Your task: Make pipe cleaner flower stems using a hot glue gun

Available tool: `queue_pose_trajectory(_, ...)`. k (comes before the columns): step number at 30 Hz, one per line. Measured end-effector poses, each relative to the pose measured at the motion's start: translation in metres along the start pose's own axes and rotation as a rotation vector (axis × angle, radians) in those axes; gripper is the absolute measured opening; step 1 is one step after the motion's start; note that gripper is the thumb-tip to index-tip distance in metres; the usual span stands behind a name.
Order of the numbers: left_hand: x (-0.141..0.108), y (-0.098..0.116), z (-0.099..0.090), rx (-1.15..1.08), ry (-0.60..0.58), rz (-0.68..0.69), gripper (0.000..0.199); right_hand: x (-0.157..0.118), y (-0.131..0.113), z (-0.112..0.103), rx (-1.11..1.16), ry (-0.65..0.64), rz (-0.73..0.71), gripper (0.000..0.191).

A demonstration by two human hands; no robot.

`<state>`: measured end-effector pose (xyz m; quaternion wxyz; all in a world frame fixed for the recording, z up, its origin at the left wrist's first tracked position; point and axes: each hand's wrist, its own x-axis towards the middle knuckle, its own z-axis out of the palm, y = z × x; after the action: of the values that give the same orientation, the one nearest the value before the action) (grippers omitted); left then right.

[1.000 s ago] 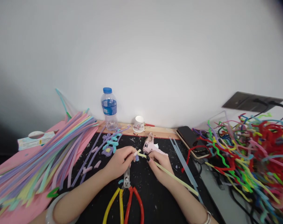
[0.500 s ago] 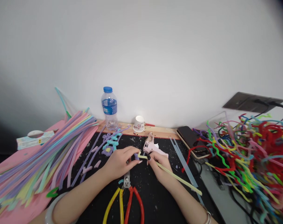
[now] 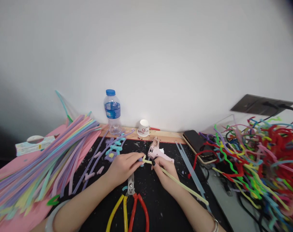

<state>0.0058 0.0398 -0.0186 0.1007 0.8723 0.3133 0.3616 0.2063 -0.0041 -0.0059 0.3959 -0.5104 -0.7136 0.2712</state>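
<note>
My left hand is closed in a pinch at the bent end of a yellow pipe cleaner, with a bit of purple showing at the fingertips. Thumb and finger of my right hand grip the same pipe cleaner a short way along; its long tail runs down over my right forearm. Just behind the right hand lies a pink glue gun. Below the left hand, pliers with yellow and red handles rest on the black mat. Purple and turquoise twisted pipe-cleaner shapes lie beyond the left hand.
A bundle of pastel pipe cleaners covers the left side. At the back stand a water bottle and a paper cup. Glue sticks, a phone and a tangled heap of coloured pipe cleaners are on the right.
The fingers of my left hand have closed further around the bent end of the yellow pipe cleaner. My right hand keeps its grip almost unmoved. The view has shifted slightly.
</note>
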Motion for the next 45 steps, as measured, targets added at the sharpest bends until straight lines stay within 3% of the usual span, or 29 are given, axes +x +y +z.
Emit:
queue_pose_trajectory(7,-0.0016,0.0,0.0001,0.006,0.076,0.028,0.016,-0.0003,0.0006,0.0023,0.019,-0.012,0.027,0.023)
queue_pose_trajectory(24,-0.0021,-0.0019,0.0018,-0.004,-0.048,0.091,0.018,0.001,-0.002,0.0001,-0.021,-0.042,-0.069,0.024)
queue_pose_trajectory(31,0.0004,-0.0006,0.002,-0.028,0.006,0.154,0.016,0.0021,0.0016,-0.0004,-0.001,-0.021,-0.162,0.025)
queue_pose_trajectory(45,0.0008,0.0023,0.0009,-0.056,-0.017,0.141,0.015,0.0041,0.0022,-0.0011,-0.019,-0.006,-0.139,0.023)
